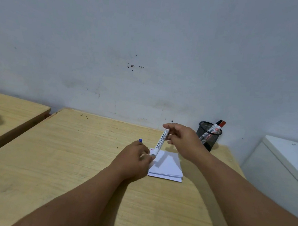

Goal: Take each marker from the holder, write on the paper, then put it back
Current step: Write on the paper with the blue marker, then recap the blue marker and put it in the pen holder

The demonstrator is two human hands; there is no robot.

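My right hand (183, 140) grips a white marker (161, 141) near its upper end, and the marker slants down to the left over the paper. Its lower end sits at the fingertips of my left hand (136, 159). My left hand also holds a blue cap (140, 140), which sticks up above its knuckles. A small stack of white paper (168, 166) lies on the wooden table (78, 153), with small red marks at its top left corner. A black mesh holder (208, 136) stands by the wall and holds a black-capped marker (216, 125) and a red-capped marker (220, 126).
A second wooden table (7, 115) stands to the left across a narrow gap. A white cabinet or appliance (285, 162) sits to the right of the table. The grey wall runs directly behind the table and the holder.
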